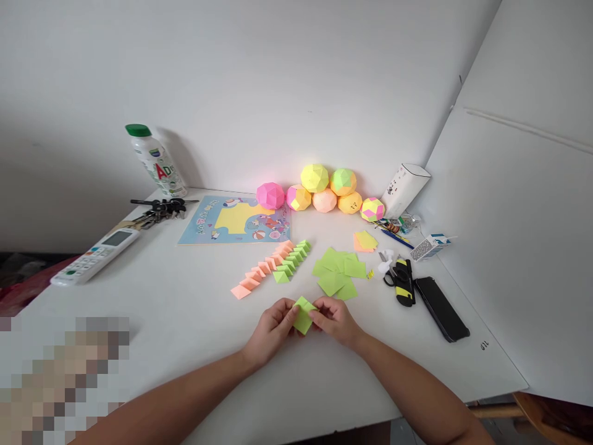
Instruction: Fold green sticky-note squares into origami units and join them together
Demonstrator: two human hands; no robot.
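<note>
My left hand (271, 329) and my right hand (336, 318) meet over the white table (185, 309), both pinching a small folded green paper piece (302, 315) between the fingertips. Just beyond lie a row of folded orange pieces (259, 272) and a row of folded green pieces (291, 259). A loose pile of green paper squares (337, 273) lies to the right of those rows. Several coloured paper balls (319, 188) stand against the wall at the back.
A white bottle with a green cap (155, 161), keys (160, 210), a remote control (95, 254) and a picture sheet (236, 219) are on the left. Scissors (401, 281), a black phone (441, 308), a small box (428, 246), a white carton (404, 187) and orange-yellow paper (365, 241) are on the right.
</note>
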